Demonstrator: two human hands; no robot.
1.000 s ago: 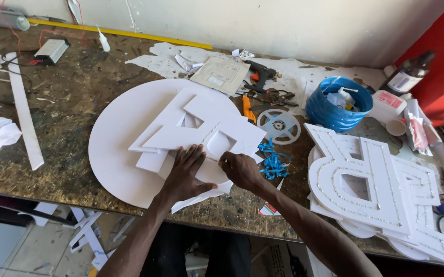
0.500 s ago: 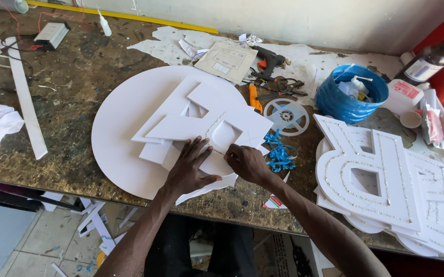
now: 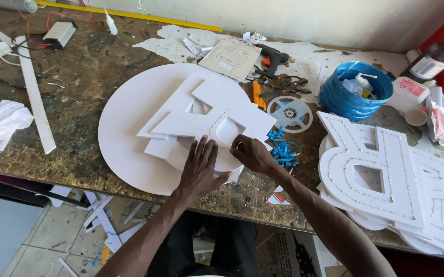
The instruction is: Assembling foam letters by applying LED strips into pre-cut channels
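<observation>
Under the left hand [image 3: 200, 166], which lies flat with fingers spread, the near edge of a white foam letter [image 3: 207, 115] is covered, so how that edge ends cannot be made out. The right hand [image 3: 248, 153] sits just beside it, fingers curled and pinched on the letter's rim by a rounded cut-out; the fingertips themselves are hidden. The letter rests with other white cut pieces on a round white board [image 3: 124, 128] just beyond the hands. Right of the right hand a blue tangle of wire [image 3: 283, 150] touches the board's edge. Farther right, a stack of white letters [image 3: 386, 179] runs out of view at the frame edge. Beyond the hands lie a square tan card [image 3: 230, 59] with pale labels, an empty clear reel [image 3: 289, 114] and a blue tub [image 3: 355, 92].
</observation>
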